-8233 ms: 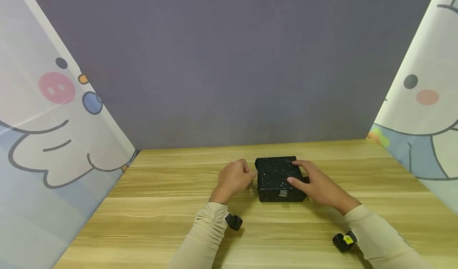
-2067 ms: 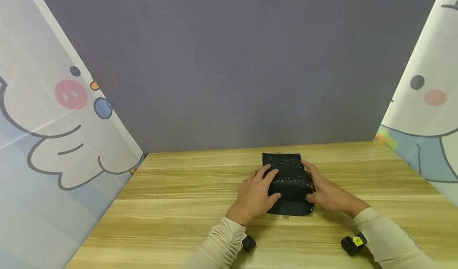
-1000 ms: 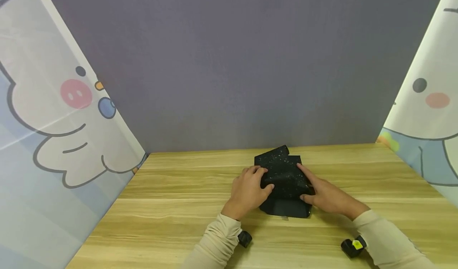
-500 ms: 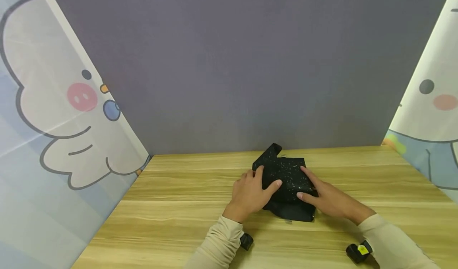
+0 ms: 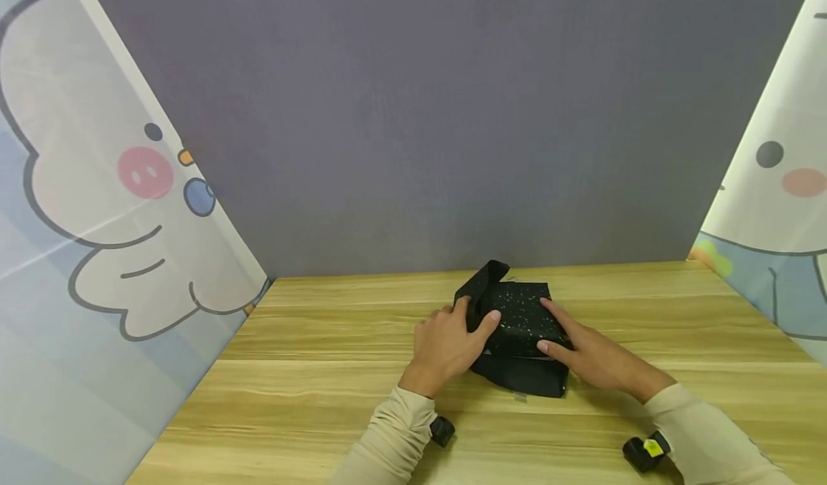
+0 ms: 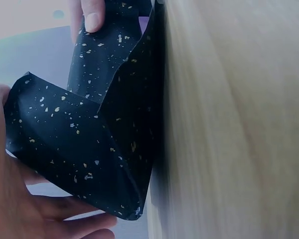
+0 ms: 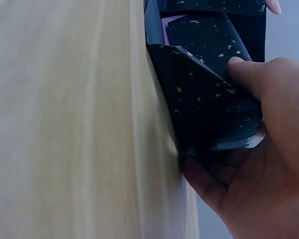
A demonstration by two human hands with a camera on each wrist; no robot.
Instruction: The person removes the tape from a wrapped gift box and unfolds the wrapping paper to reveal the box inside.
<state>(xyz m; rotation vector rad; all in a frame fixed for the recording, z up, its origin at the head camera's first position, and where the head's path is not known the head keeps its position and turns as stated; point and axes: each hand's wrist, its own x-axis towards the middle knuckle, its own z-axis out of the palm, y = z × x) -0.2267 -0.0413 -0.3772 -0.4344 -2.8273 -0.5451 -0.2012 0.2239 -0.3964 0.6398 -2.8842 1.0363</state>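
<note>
A small box [image 5: 517,305], partly covered by black speckled wrapping paper, lies on the wooden table. Its left end of paper, a loose flap [image 5: 479,284], stands up and out to the left. My left hand [image 5: 441,346] holds this flap, thumb on the inner side and fingers behind. Toward me, another loose flap [image 5: 525,377] lies out on the table. My right hand [image 5: 597,356] grips the right end, its thumb on top and fingers round the side. A sliver of purple [image 7: 166,29] shows inside the paper in the right wrist view. Most of the contents stay hidden.
A piece of clear tape [image 5: 520,398] shows at the near flap's edge. The table [image 5: 310,370] runs back to a grey panel [image 5: 420,126]. Cartoon-printed sheets [image 5: 116,205] stand at both sides. Both wrists wear small black cameras [image 5: 442,431].
The neatly folded package now has loose left and near flaps. My left hand went from a fist beside it to holding the left flap, drawn slightly outward lately. The right hand stays at the right end.
</note>
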